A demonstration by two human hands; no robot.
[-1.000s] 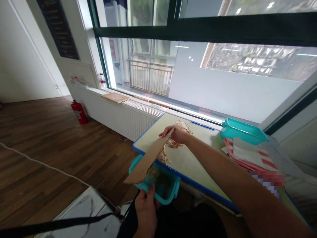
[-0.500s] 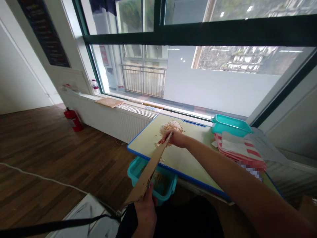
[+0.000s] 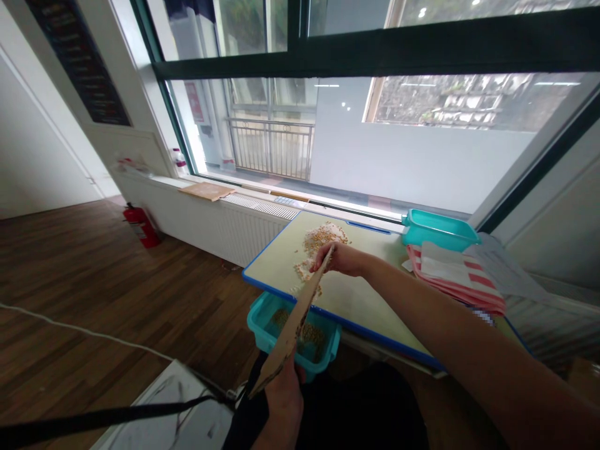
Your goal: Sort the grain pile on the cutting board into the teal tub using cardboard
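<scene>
A long strip of brown cardboard slants from the tabletop out over the table's front edge, held at both ends. My right hand is closed around its far end, just above the table. At the near end, lower down, my left hand grips the strip; some of its fingers are hidden behind it. A pile of mixed yellow and whitish grains lies beyond my right hand, with loose grains trailing toward the front edge. Under that edge stands a teal plastic bin with grains inside, partly covered by the cardboard.
The cream table has a blue rim and stands against the window sill. Folded red-and-white cloths and a second teal bin occupy its right side. On the floor at left are a fire extinguisher and a white cable.
Both hands and the cardboard have shifted slightly right in view, and the strip appears turned more edge-on. More loose grains show near the front edge, and more of the lower bin's inside is visible.
</scene>
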